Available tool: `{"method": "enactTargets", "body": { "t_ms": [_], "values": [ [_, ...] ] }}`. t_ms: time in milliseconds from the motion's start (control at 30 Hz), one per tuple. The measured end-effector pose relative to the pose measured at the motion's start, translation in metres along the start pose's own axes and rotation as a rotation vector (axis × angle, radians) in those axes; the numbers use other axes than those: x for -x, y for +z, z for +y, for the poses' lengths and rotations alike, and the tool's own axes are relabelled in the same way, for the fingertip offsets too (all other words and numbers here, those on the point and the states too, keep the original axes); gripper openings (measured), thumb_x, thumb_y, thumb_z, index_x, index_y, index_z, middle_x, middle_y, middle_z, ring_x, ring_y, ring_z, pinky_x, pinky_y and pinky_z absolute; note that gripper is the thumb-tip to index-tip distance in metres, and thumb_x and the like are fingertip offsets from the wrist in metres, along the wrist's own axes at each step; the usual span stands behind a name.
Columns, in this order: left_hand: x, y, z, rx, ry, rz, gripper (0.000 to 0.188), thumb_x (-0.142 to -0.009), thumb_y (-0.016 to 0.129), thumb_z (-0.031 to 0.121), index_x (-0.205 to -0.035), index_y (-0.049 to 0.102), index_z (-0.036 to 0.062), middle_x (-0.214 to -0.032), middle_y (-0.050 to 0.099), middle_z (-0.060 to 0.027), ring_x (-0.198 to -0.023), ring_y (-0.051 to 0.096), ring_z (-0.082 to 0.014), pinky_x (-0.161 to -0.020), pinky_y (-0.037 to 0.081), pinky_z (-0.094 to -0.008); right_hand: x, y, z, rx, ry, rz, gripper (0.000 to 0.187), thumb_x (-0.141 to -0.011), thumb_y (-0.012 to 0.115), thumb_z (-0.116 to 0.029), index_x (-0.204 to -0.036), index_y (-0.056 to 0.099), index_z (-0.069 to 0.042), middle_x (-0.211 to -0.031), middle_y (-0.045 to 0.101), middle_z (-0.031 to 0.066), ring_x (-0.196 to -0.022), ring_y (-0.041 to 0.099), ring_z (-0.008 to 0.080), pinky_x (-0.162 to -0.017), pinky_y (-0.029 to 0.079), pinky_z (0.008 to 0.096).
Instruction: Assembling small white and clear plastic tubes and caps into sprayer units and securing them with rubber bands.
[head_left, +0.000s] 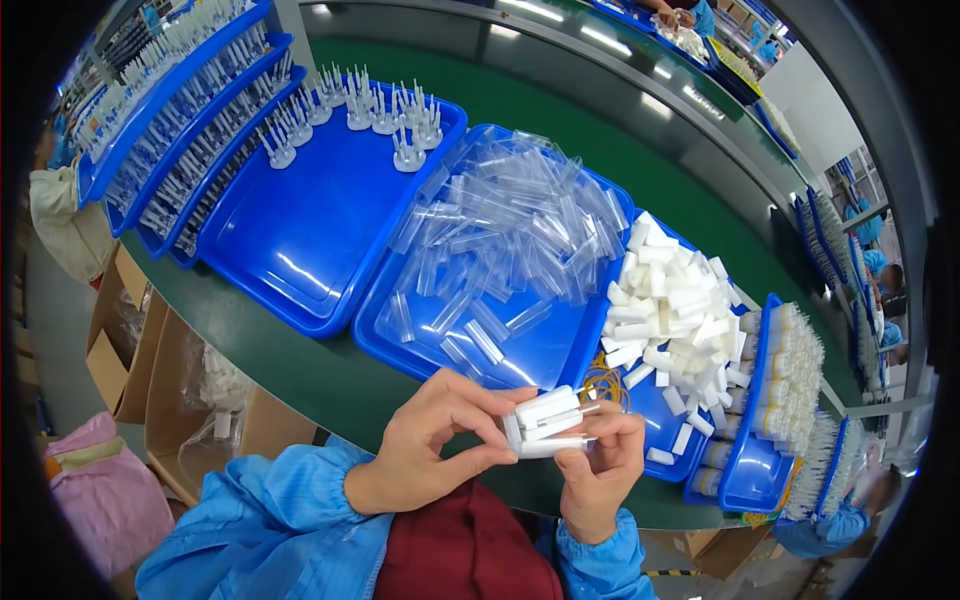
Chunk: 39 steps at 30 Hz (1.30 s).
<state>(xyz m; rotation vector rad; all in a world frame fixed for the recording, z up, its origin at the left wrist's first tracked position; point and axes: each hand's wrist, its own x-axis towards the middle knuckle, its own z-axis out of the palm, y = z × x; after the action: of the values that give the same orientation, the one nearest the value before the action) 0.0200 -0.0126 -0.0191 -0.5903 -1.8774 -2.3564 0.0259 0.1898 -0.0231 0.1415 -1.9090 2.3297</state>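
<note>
Just beyond my lap, over the table's near edge, both hands grip one pronged plastic piece with white cylinders [548, 408] side by side on its thin prongs. My left hand [425, 440] is closed on the round base end. At the prong-tip end, my right hand [607, 468] has its thumb and fingers closed around the piece. Right behind my right hand lie yellow rubber bands [603, 384]. White cylinders [680, 300] are heaped in a blue tray to the right. Clear plastic tubes [520, 225] fill another blue tray straight ahead.
Bare pronged pieces [408, 150] stand at the far end of a blue tray [290, 240] on the left. Stacked trays of them [190, 120] rise beyond. Far right are stacked trays [755, 470] of filled pieces. Cardboard boxes [170, 400] sit below left. Other people work nearby.
</note>
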Motion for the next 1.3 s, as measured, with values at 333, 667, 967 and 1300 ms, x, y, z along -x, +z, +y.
{"method": "enactTargets", "body": {
  "t_ms": [333, 667, 967, 1300],
  "values": [
    [-0.001, -0.015, 0.010, 0.127, -0.231, -0.009, 0.039, -0.089, 0.072, -0.008, -0.123, 0.055, 0.0003, -0.133, 0.050, -0.0167, -0.128, 0.056, -0.0306, -0.108, 0.052, -0.0430, -0.010, 0.003, -0.012, 0.247, -0.096, -0.134, 0.046, -0.078, 0.085, -0.002, -0.113, 0.056, -0.001, -0.125, 0.057, 0.0185, -0.112, 0.064, 0.0246, -0.101, 0.050, 0.0371],
    [0.005, -0.016, 0.010, -0.304, -0.066, -0.033, 0.030, -0.085, 0.078, 0.001, -0.113, 0.069, 0.0044, -0.126, 0.062, -0.0132, -0.120, 0.061, -0.0288, -0.097, 0.054, -0.0372, -0.017, 0.009, -0.027, 0.271, 0.118, -0.181, 0.027, -0.079, 0.083, -0.003, -0.101, 0.067, -0.004, -0.115, 0.067, 0.0124, -0.128, 0.054, 0.0269, -0.106, 0.044, 0.0398],
    [0.007, -0.021, 0.015, -0.308, -0.095, -0.065, 0.032, -0.088, 0.075, 0.003, -0.119, 0.069, 0.0056, -0.133, 0.059, -0.0150, -0.122, 0.060, -0.0298, -0.100, 0.051, -0.0385, -0.022, 0.011, -0.016, 0.372, 0.048, -0.265, 0.020, -0.080, 0.082, -0.005, -0.094, 0.066, -0.004, -0.099, 0.076, 0.0095, -0.124, 0.055, 0.0256, -0.112, 0.035, 0.0476],
    [0.010, -0.022, 0.015, -0.257, -0.192, -0.107, 0.036, -0.089, 0.074, 0.001, -0.124, 0.069, 0.0055, -0.145, 0.056, -0.0189, -0.130, 0.058, -0.0317, -0.105, 0.049, -0.0392, -0.015, 0.019, -0.017, 0.361, 0.136, -0.222, 0.017, -0.084, 0.077, -0.004, -0.100, 0.069, -0.003, -0.104, 0.072, 0.0089, -0.118, 0.060, 0.0250, -0.112, 0.037, 0.0475]
  ]
}}
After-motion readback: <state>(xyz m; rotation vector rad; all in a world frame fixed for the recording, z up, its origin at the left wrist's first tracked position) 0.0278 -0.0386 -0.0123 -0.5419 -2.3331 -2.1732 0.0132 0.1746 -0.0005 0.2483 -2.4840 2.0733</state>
